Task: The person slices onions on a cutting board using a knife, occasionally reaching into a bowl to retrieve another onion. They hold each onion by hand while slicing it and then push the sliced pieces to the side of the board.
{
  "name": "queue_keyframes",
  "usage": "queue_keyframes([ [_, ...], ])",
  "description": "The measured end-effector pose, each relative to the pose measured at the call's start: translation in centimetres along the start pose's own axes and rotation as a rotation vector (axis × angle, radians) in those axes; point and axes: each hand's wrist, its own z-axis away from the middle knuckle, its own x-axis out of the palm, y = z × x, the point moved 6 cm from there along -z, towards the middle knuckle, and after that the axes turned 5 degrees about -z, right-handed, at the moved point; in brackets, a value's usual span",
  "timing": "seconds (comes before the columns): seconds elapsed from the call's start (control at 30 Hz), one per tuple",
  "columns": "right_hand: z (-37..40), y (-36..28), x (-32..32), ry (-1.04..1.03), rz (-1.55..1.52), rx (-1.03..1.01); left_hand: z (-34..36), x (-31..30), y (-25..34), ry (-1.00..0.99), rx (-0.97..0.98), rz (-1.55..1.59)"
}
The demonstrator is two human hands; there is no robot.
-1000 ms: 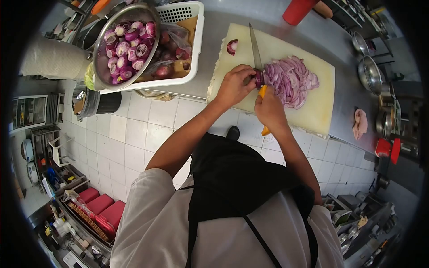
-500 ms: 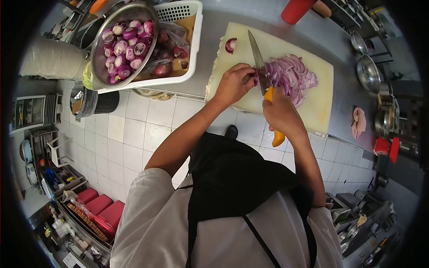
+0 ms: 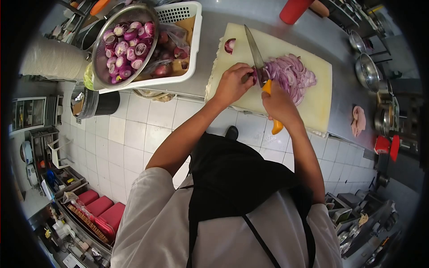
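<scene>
My right hand point(image 3: 280, 103) is wrapped round the yellow handle of a long knife point(image 3: 254, 47). The blade points away from me, its heel end beside a purple onion piece point(image 3: 255, 77). With bent fingers, my left hand point(image 3: 233, 84) grips that piece from the left; most of it is hidden. To the right of the blade, a heap of sliced red onion point(image 3: 292, 78) covers the middle of the pale cutting board point(image 3: 319, 117). Another cut onion piece point(image 3: 229, 45) lies alone near the board's far left corner.
A metal colander point(image 3: 151, 49) of peeled red onions rests on a white crate point(image 3: 195, 49) holding bagged onions. Beyond the board stands a red container point(image 3: 292, 12). A pink cloth point(image 3: 358, 120) lies to the right, near steel bowls point(image 3: 368, 73).
The knife and my right hand have shifted slightly left, towards my left hand. My left hand stays on the onion piece, almost unmoved.
</scene>
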Motion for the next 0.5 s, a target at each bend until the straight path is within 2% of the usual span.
queue_keyframes([
  [0.1,1.9,-1.8,-1.0,-0.078,0.038,0.099,-0.3,0.1,0.1,-0.001,0.008,0.000],
  [0.4,2.7,-2.0,-0.1,-0.053,0.039,0.120,-0.2,0.1,0.1,0.014,0.035,0.028],
  [0.5,0.3,1.3,1.7,0.074,0.189,-0.044,-0.2,0.1,0.0,0.012,0.034,0.013],
])
